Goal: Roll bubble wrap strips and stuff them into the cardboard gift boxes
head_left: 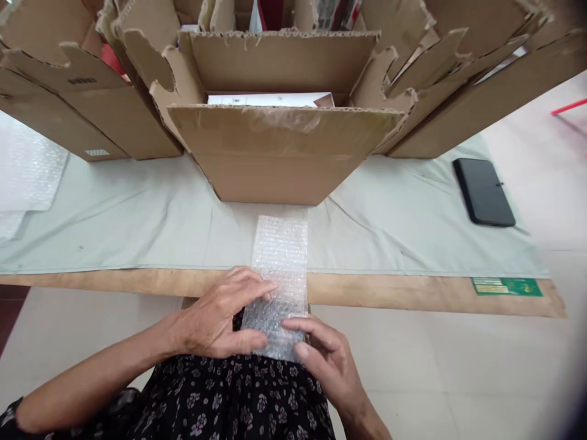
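A narrow strip of clear bubble wrap (280, 250) lies across the table's front edge, its lower end hanging over the lap. My left hand (224, 315) rests at its left side, fingers stretched out and thumb spread apart, with the fingertips over the wrap. At the lower right corner is my right hand (328, 360); its index finger lies over the wrap and its thumb is near the edge, with a gap between them. The right hand's other fingers are curled and partly hidden.
A cardboard bin (284, 159) holding a white box (270, 99) stands ahead, with more cardboard bins (87, 104) around it. Bubble wrap sheets (32, 165) lie at left. A black flat device (485, 192) and a green card (507, 286) are at right on the cloth-covered table (389, 226).
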